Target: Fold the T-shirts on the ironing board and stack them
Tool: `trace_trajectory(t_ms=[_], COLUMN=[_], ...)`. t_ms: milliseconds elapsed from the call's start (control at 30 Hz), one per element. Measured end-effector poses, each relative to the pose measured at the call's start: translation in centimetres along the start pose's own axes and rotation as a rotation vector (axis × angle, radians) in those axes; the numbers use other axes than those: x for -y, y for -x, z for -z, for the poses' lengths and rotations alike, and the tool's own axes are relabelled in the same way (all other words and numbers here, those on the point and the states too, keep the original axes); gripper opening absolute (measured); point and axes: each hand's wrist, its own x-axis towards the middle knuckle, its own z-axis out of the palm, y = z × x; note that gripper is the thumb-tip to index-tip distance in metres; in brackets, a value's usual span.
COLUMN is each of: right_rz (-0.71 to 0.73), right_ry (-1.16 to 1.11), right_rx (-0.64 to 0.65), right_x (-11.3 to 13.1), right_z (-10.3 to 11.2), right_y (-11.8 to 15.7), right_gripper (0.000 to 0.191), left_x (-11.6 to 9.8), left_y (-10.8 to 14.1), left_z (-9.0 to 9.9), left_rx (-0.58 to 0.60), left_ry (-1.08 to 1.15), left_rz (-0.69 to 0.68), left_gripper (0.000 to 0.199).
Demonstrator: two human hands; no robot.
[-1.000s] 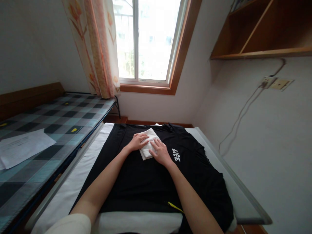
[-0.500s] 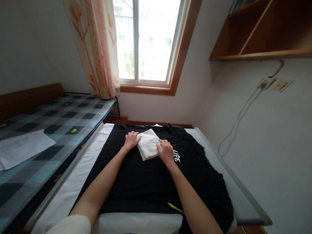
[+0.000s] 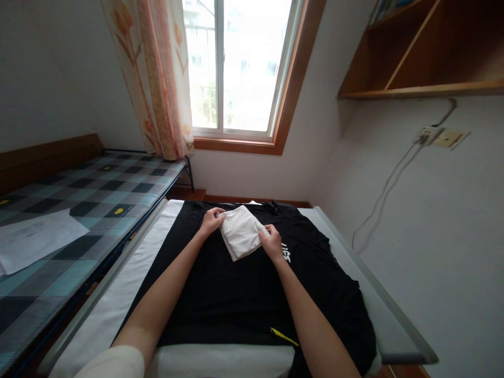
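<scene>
A white folded cloth [image 3: 240, 231] lies over the middle of a black T-shirt [image 3: 220, 304], turned like a diamond. My left hand [image 3: 212, 220] pinches its upper left corner between thumb and fingers. At the right corner, my right hand [image 3: 271, 242] grips the cloth the same way. Both of these corners look slightly raised; whether the lower edge rests on the shirt I cannot tell. White lettering [image 3: 286, 253] on the shirt shows beside my right wrist. A thin yellow strip [image 3: 284, 336] lies near the shirt's lower edge, by my right forearm.
The shirt is spread over a white-covered table [image 3: 129, 278] with a grey edge. To the left stands a bed with a checked mattress [image 3: 149, 173] and paper sheets [image 3: 39, 236] on it. A wooden shelf [image 3: 425, 92] and a wall socket [image 3: 429, 135] with a cable are at right.
Both hands have gone from resting on the cloth's sides to pinching its corners. The cloth's corners have lifted a little, and the right hand has shifted slightly right.
</scene>
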Motion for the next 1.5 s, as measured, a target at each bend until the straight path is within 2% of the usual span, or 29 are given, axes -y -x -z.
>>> trace_trajectory(t_ms=[67, 133, 200, 267, 367, 433, 533, 633, 700, 833, 1500], right_rz=[0.031, 0.025, 0.015, 0.050, 0.182, 0.264, 0.324, 0.330, 0.320, 0.294, 0.283], right_ry=[-0.163, -0.195, -0.094, 0.057, 0.209, 0.291, 0.453, 0.549, 0.560, 0.547, 0.585], right_rx=[-0.102, -0.171, -0.207, -0.214, -0.141, -0.059, 0.094, 0.247, 0.296, 0.319, 0.333], right_x=[-0.3, -0.6, -0.8, -0.8, -0.4, -0.1, 0.0, -0.2, -0.3, -0.4, -0.1], right_z=[0.2, 0.5, 0.8, 0.8, 0.4, -0.2, -1.1, -1.6, -1.7, -1.6, -1.5], right_y=[-0.4, -0.7, -0.7, -0.4, 0.3, 0.8, 1.3, 1.5, 1.4, 1.2, 1.1], right_gripper=[0.037, 0.042, 0.040, 0.036, 0.034, 0.038, 0.054, 0.062, 0.061, 0.061, 0.059], left_x=[-0.6, -1.1, -1.5, -1.9, -2.8, -3.3, -3.3, -2.4, -1.7, -0.9, -1.2], left_y=[-0.1, -0.1, 0.1, 0.6, 1.5, 2.0, 2.8, 3.2, 3.3, 3.3, 3.3], left_z=[0.6, 1.1, 1.2, 1.0, 0.0, -0.8, -2.0, -2.9, -3.2, -3.6, -3.4], left_rx=[0.025, 0.091, 0.139, 0.103, 0.033, 0.094, 0.242, 0.342, 0.350, 0.319, 0.309], left_ry=[0.110, 0.125, -0.006, -0.216, -0.403, -0.409, -0.411, -0.433, -0.434, -0.431, -0.439], left_rz=[0.023, 0.036, 0.031, -0.013, -0.152, -0.255, -0.399, -0.452, -0.448, -0.447, -0.440], left_gripper=[0.032, 0.035, 0.032, 0.028, 0.025, 0.026, 0.033, 0.038, 0.040, 0.042, 0.042])
